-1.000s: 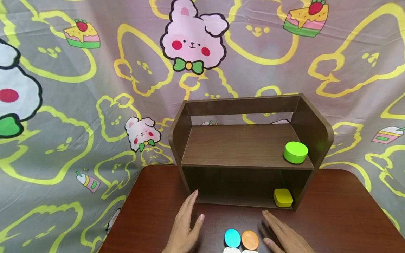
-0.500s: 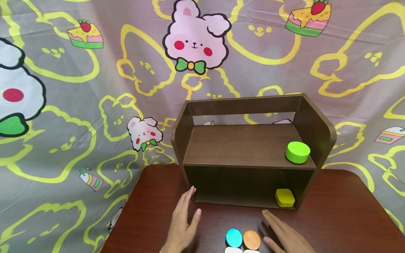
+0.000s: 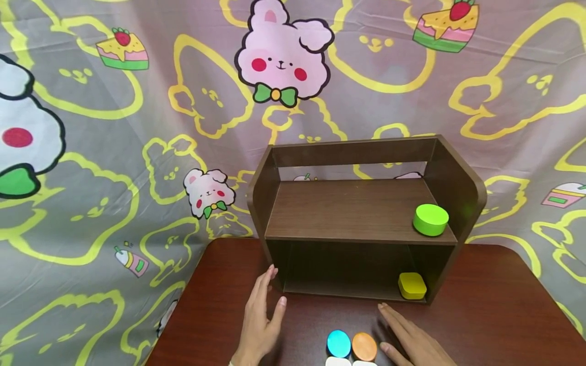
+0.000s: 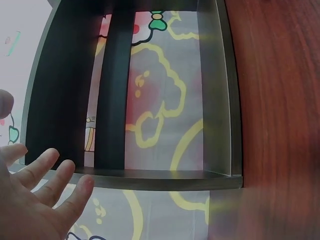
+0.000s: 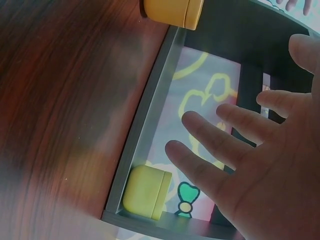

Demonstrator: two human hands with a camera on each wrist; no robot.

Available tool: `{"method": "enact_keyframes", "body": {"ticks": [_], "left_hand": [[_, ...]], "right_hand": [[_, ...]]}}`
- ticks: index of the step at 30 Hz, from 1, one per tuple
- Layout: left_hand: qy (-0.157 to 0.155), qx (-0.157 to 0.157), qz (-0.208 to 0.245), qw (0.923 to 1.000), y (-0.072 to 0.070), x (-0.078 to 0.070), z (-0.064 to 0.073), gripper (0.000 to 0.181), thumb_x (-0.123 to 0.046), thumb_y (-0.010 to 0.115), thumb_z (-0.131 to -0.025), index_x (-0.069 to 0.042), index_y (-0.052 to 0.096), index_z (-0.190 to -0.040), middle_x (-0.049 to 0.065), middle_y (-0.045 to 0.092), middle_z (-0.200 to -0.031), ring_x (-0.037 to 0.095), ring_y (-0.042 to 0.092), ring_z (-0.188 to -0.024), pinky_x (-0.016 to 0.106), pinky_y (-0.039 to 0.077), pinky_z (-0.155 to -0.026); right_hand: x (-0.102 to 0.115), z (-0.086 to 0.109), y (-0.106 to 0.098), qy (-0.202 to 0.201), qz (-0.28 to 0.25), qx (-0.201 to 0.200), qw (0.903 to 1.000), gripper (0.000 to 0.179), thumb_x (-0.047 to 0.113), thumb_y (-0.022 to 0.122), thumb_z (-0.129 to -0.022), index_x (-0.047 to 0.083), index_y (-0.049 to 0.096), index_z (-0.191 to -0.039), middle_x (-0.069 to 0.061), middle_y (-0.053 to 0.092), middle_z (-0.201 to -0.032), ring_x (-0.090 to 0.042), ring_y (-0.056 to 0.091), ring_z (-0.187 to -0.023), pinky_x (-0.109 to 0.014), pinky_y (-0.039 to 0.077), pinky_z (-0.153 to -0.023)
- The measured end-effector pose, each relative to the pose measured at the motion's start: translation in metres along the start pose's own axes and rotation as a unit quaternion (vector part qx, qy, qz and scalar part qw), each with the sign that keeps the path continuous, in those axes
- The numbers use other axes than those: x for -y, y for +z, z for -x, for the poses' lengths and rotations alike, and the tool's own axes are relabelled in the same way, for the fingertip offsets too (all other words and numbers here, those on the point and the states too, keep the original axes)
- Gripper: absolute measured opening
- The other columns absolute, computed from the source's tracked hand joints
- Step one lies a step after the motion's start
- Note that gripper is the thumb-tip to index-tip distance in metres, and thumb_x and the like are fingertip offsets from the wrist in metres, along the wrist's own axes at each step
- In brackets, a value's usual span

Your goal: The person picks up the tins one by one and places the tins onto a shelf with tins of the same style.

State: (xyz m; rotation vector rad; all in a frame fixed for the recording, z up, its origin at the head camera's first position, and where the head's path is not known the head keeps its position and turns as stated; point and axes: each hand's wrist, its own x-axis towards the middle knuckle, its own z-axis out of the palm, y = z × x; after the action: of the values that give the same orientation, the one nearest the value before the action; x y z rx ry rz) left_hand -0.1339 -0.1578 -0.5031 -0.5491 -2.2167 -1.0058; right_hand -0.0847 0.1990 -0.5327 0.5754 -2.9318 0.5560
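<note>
My left hand (image 3: 261,320) holds nothing, its fingers straight and thumb apart, beside the left front corner of a dark brown two-tier shelf (image 3: 348,208). In the left wrist view the fingers of that hand (image 4: 50,200) are spread before the shelf. My right hand (image 3: 414,340), also holding nothing, extends its fingers just right of an orange round-topped container (image 3: 364,347). A blue round-topped container (image 3: 339,344) stands against the orange one. Two white-topped pieces (image 3: 338,362) are cut off by the bottom edge. The right wrist view shows the right fingers (image 5: 200,155) extended.
A bright green round container (image 3: 431,220) sits at the right of the upper tier. In the lower tier's right corner is a yellow rounded-square container (image 3: 412,286). The shelf stands on a reddish-brown table (image 3: 494,305), with a patterned cloth (image 3: 210,142) behind.
My left hand has shifted left and slightly up, away from the blue container. The right hand stays nearly still, and the containers keep their places.
</note>
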Motion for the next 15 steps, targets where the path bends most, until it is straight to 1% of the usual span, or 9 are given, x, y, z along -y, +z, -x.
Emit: {"method": "enact_keyframes", "body": {"ticks": [2, 5, 7, 12, 15], "left_hand": [[0.006, -0.005, 0.002, 1.0, 0.0002, -0.0004, -0.0012, 0.078, -0.005, 0.07, -0.09, -0.01, 0.038, -0.16, 0.006, 0.059, -0.148, 0.02, 0.057, -0.136, 0.043, 0.057, -0.096], [0.013, -0.01, 0.002, 0.9999, 0.0002, -0.0007, -0.0026, 0.078, -0.004, 0.071, -0.089, -0.009, 0.039, -0.16, 0.007, 0.059, -0.147, 0.021, 0.058, -0.135, 0.042, 0.057, -0.095], [0.011, -0.011, 0.002, 0.9999, -0.0003, -0.0007, -0.0036, 0.077, -0.004, 0.071, -0.089, -0.007, 0.04, -0.159, 0.007, 0.06, -0.146, 0.021, 0.058, -0.135, 0.039, 0.057, -0.096], [-0.006, -0.019, 0.002, 0.9998, -0.0023, 0.0, -0.007, 0.071, -0.006, 0.07, -0.09, -0.003, 0.043, -0.156, 0.007, 0.059, -0.146, 0.02, 0.057, -0.135, 0.028, 0.052, -0.102], [-0.006, -0.027, -0.001, 0.9996, -0.003, 0.0005, -0.0093, 0.07, -0.006, 0.07, -0.09, -0.002, 0.044, -0.155, 0.011, 0.06, -0.145, 0.02, 0.057, -0.135, 0.025, 0.051, -0.103]], "right_hand": [[0.0003, -0.0007, -0.0013, 0.006, -0.004, 0.011, 0.9999, 0.071, 0.061, 0.056, -0.101, 0.015, 0.048, -0.155, -0.002, 0.055, -0.157, -0.025, 0.066, -0.128, -0.046, 0.058, -0.097], [0.0002, -0.001, -0.0014, 0.009, -0.006, 0.013, 0.9998, 0.072, 0.061, 0.056, -0.101, 0.015, 0.048, -0.155, -0.003, 0.055, -0.157, -0.026, 0.066, -0.128, -0.047, 0.058, -0.097], [0.0, -0.0006, -0.0007, 0.009, -0.003, 0.007, 0.9999, 0.071, 0.06, 0.057, -0.1, 0.016, 0.049, -0.155, -0.002, 0.055, -0.156, -0.025, 0.066, -0.127, -0.046, 0.058, -0.096], [-0.0007, 0.0015, 0.002, -0.001, 0.009, -0.01, 0.9999, 0.07, 0.058, 0.061, -0.099, 0.016, 0.051, -0.153, -0.002, 0.057, -0.155, -0.024, 0.067, -0.125, -0.044, 0.059, -0.094], [-0.001, 0.0008, 0.0013, -0.001, -0.001, 0.006, 1.0, 0.071, 0.06, 0.058, -0.1, 0.015, 0.05, -0.154, -0.003, 0.056, -0.156, -0.025, 0.067, -0.127, -0.046, 0.058, -0.095]]}}
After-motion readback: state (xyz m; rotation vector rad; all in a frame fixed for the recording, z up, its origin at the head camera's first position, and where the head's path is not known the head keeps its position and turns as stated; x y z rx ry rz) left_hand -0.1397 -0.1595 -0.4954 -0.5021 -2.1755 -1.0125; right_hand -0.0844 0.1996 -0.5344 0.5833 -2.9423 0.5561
